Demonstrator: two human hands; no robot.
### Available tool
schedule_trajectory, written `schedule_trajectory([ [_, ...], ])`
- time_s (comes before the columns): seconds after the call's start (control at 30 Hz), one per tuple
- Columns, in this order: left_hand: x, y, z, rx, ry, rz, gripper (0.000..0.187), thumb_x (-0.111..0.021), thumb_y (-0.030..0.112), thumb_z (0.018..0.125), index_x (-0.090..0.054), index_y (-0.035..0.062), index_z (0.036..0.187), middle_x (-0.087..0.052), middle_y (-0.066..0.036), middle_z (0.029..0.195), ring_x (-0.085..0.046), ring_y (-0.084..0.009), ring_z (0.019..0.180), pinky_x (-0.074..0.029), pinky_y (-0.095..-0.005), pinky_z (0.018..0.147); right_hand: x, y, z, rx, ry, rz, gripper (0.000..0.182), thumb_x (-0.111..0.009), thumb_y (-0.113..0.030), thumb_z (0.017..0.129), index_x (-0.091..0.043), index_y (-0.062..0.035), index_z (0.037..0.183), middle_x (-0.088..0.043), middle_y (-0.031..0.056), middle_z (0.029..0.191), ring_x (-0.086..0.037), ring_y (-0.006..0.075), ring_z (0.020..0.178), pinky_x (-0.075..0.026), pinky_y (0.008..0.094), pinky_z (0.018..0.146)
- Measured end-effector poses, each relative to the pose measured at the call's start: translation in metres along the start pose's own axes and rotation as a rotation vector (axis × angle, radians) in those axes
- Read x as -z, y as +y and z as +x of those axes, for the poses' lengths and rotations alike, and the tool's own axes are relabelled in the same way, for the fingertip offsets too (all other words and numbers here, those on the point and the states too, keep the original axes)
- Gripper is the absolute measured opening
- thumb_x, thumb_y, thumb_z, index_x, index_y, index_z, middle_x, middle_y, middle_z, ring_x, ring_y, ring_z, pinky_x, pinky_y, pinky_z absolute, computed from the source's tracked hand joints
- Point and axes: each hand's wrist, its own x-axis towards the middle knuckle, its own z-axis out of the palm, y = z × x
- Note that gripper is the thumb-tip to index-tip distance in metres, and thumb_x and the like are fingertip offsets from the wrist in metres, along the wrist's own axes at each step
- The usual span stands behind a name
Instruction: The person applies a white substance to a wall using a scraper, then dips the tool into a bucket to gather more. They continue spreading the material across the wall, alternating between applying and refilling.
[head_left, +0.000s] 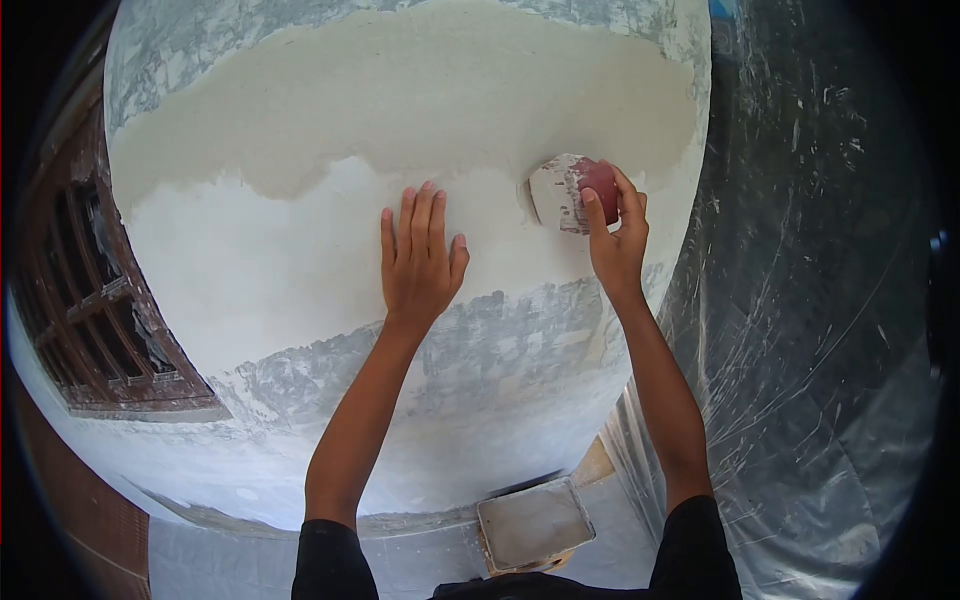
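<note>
My left hand (420,262) lies flat against the wall (270,270), its fingers stretched out and nothing held. Farther right, my right hand (622,232) grips a rounded dark red putty scraper (597,188) by its right side. White putty is caked over the left part of the scraper, which sits against the wall surface. Around both hands the wall carries a smooth pale coat, with a damper beige band above. Mottled grey patches show along the top and below the hands.
A rectangular tray (535,525) of greyish putty stands low, near my body. To the left is a brown wooden window frame (165,385) with bars. Clear plastic sheeting (800,400), spattered white, hangs on the right. A grey sheet (220,560) covers the floor.
</note>
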Motion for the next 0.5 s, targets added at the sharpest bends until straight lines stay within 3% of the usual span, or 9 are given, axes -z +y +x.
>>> schedule_trajectory([
  [0.1, 0.000, 0.000, 0.000, -0.002, -0.015, 0.018, 0.053, -0.055, 0.023, 0.095, -0.047, 0.0008, 0.142, -0.044, -0.013, 0.151, -0.037, -0.0288, 0.145, -0.025, -0.0503, 0.120, -0.010, 0.002, 0.006, -0.009, 0.000, 0.023, 0.042, -0.069, -0.023, 0.096, -0.060, -0.0103, 0.135, -0.052, 0.0079, 0.101, -0.050, 0.0170, 0.099, -0.042, 0.0321, 0.093],
  [0.2, 0.000, 0.000, 0.000, 0.002, -0.020, 0.019, 0.053, -0.054, 0.024, 0.095, -0.046, 0.0012, 0.143, -0.044, -0.012, 0.151, -0.037, -0.0290, 0.145, -0.025, -0.0504, 0.120, -0.013, 0.012, 0.012, 0.073, -0.031, -0.180, 0.043, -0.069, -0.023, 0.096, -0.060, -0.0119, 0.137, -0.050, 0.0078, 0.101, -0.049, 0.0167, 0.095, -0.043, 0.0307, 0.092],
  [0.4, -0.001, 0.001, -0.001, 0.011, -0.028, 0.029, 0.054, -0.054, 0.024, 0.096, -0.046, 0.0011, 0.143, -0.044, -0.013, 0.151, -0.037, -0.0296, 0.144, -0.025, -0.0505, 0.120, 0.017, 0.057, 0.054, -0.073, 0.368, 0.024, 0.048, -0.067, -0.027, 0.097, -0.056, -0.0103, 0.141, -0.051, 0.0099, 0.104, -0.056, 0.0185, 0.099, -0.046, 0.0300, 0.091],
  [0.5, -0.001, 0.002, -0.001, 0.011, -0.027, 0.039, 0.054, -0.054, 0.024, 0.096, -0.045, 0.0010, 0.143, -0.044, -0.013, 0.151, -0.037, -0.0299, 0.144, -0.025, -0.0506, 0.120, 0.025, 0.060, 0.055, -0.061, 0.365, 0.201, 0.049, -0.067, -0.028, 0.097, -0.055, -0.0110, 0.142, -0.051, 0.0105, 0.106, -0.056, 0.0194, 0.100, -0.045, 0.0312, 0.093],
])
